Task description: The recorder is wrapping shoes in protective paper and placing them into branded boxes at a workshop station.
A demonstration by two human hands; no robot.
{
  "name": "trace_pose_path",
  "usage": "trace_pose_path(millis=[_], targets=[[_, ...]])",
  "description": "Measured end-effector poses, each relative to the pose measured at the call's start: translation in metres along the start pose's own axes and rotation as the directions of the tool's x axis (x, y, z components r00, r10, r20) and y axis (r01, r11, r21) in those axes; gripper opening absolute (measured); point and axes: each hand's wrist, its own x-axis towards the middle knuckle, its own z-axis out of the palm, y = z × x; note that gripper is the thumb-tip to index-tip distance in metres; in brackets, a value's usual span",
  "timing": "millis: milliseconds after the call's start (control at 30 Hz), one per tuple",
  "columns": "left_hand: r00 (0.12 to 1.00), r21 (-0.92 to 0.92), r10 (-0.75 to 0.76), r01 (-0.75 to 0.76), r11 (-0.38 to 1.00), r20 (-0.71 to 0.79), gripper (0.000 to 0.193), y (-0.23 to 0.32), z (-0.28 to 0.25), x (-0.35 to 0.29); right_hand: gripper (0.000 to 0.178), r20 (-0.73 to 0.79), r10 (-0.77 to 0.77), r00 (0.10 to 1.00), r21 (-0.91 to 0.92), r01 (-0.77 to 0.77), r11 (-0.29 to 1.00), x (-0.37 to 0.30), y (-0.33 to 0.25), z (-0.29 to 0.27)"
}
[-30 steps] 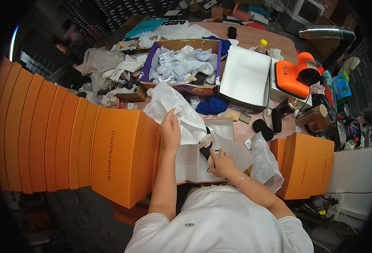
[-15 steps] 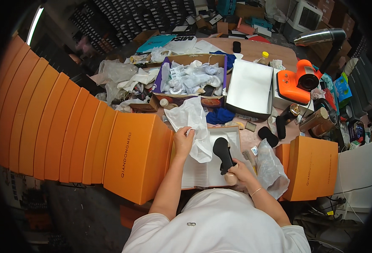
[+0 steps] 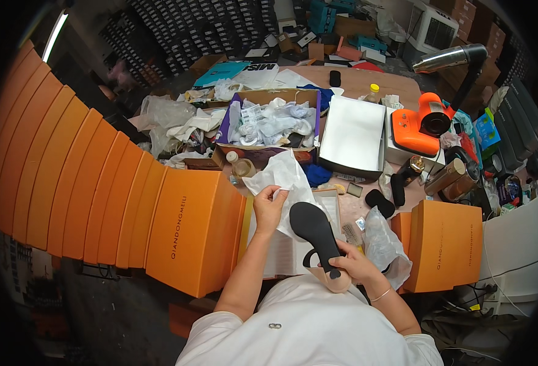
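Handling step | left hand (image 3: 269, 210) pinched paper (image 3: 283, 173) | right hand (image 3: 355, 263), apart, gripped shoe (image 3: 311, 222) between both | next move likely called for steadiness

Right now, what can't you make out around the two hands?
All in the head view:
- Shoe: upper side mostly hidden, turned away from the camera.
- Right hand: some fingers hidden behind the shoe.
- Open box: part of the inside covered by white paper and the shoe.
- Row of orange boxes: far left end lost in the dark fisheye rim.
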Motion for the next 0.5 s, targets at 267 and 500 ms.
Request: trace_pose_path(millis=[267, 500], targets=[[0.939, 0.293, 0.124, -0.224, 0.930, 0.322, 0.012, 0.042, -0.015, -0.063, 0.037, -0.264, -0.363, 0.894, -0.756, 0.042, 0.654, 0.059, 0.033, -0.011], [0.813, -0.441, -0.469, 0.582, 0.683, 0.346, 0.042, -0.009, 0.004, -0.089, 0.044, -0.028, -0.349, 0.937, -0.968, 0.061, 0.243, 0.036, 0.034, 0.016]])
